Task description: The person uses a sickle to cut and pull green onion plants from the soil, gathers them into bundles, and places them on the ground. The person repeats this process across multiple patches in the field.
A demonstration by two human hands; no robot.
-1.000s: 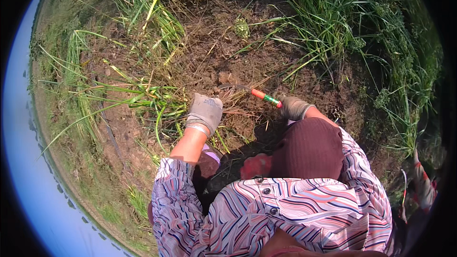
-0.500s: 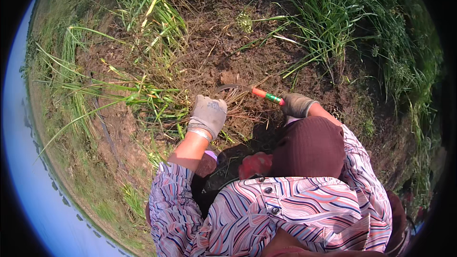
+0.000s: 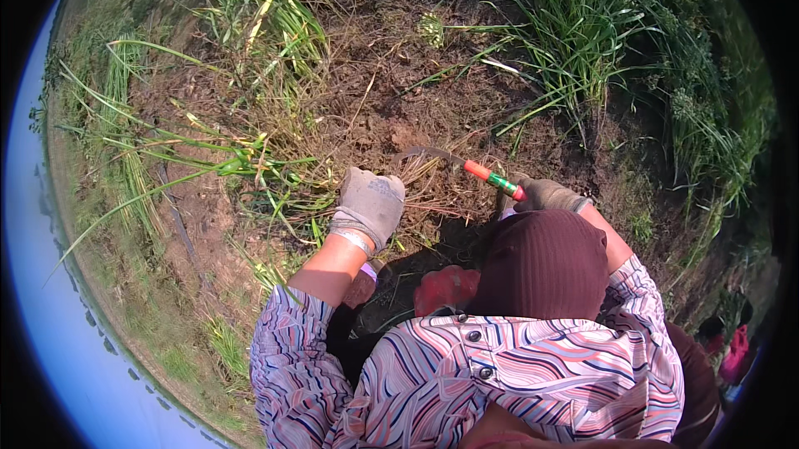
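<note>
From above, a person's two gloved hands work low over bare, brown soil (image 3: 454, 99) in bright sun. The right hand (image 3: 545, 196), in a dirty grey-brown glove, has its fingers closed on the butt end of a sickle (image 3: 476, 169). The sickle's straight handle is orange with a green band and a red end; it slants up and to the left from the right fingers. Its thin curved blade (image 3: 433, 152) lies above and to the right of the left fingers, near them but apart, over a tangle of dry stalks (image 3: 426, 181).

The left hand (image 3: 370, 206), in a pale grey glove, is bent into a fist, knuckles up. Its fingers curl under out of sight, so I cannot tell what they grip. Long green leaves (image 3: 241, 164) fan out to the left of the left fingers, while the dry stalks spread to their right.

Farther out, a leafy clump of grass (image 3: 574, 41) stands above and to the right of the right fingers, and another tuft (image 3: 291, 29) rises above and to the left of the left ones. Below both hands are dark brown ribbed cloth (image 3: 541, 266) and a wavy-striped shirt (image 3: 541, 366).
</note>
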